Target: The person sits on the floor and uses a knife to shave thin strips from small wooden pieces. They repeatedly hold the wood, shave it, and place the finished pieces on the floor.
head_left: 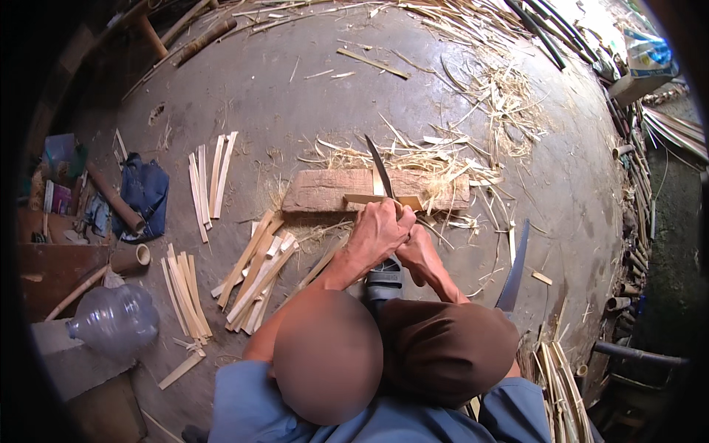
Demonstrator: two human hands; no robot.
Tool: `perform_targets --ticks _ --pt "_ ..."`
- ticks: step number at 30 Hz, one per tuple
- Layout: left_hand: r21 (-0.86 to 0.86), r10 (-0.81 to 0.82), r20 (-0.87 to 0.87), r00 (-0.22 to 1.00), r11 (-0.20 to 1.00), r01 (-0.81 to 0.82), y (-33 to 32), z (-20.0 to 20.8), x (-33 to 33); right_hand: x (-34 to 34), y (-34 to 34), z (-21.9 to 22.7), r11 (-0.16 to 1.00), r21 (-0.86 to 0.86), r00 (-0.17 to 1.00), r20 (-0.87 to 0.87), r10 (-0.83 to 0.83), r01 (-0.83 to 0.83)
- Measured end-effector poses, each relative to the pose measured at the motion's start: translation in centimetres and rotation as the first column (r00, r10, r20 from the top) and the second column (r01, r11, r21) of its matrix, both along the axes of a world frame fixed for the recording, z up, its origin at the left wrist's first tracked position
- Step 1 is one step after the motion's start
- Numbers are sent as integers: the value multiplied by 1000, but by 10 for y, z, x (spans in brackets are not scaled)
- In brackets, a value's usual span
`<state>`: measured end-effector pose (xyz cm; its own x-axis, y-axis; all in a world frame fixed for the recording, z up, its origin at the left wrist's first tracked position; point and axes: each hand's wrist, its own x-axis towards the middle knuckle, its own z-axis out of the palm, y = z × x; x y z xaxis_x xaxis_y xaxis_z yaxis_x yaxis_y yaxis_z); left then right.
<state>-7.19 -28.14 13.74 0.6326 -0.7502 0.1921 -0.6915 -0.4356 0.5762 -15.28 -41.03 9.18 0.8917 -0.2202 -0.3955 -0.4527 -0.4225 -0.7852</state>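
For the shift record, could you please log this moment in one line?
left hand on knife | right hand beside it | bamboo strip on wood block

A long dark knife (379, 171) stands with its blade across the wooden block (375, 190), tip pointing away from the person, and its handle end is hidden in the left hand (379, 230). Under the blade, a short pale bamboo strip (382, 199) lies flat along the near edge of the block, held near its right end by the right hand (418, 251).
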Motion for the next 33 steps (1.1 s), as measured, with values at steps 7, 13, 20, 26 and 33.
perform_targets --ticks 7,13,20,26,33 --pt "-180 -75 140 987 979 100 0 -16 -16 -7 -2 3 998 0 998 25 -56 56" --pt "-278 -17 -311 950 958 -74 9 -32 -22 6 2 21 997 45 974 -220 -57 69" --pt "-350 -51 -375 925 932 -91 22 -20 -20 7 -4 -16 998 51 988 -153 -31 39" --pt "-388 -38 -422 906 911 -142 25 -25 -20 15 -7 -29 1000 9 996 -81 -23 24" --pt "-290 23 -439 898 943 -166 35 -15 -23 30 -2 -14 997 1 979 -189 73 -74"
